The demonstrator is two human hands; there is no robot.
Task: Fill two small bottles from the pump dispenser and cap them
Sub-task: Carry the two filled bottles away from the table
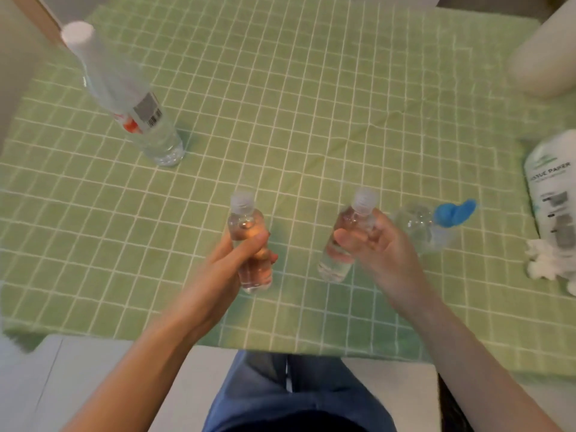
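Two small clear bottles with ribbed translucent caps stand upright above the green checked tablecloth (296,104). My left hand (240,260) grips the left small bottle (246,219) around its body. My right hand (377,244) holds the right small bottle (349,222), thumb across its front. Both bottles show clear liquid inside and carry caps. Just behind my right hand sits a clear pump dispenser (424,229) with a blue pump head (455,212); my hand partly hides it.
A large clear water bottle (124,98) with a white cap stands at the back left. A white tissue paper pack (554,194) with crumpled tissue (542,263) lies at the right edge. A cream cylinder (545,57) fills the far right corner. The table's front edge runs just above my lap.
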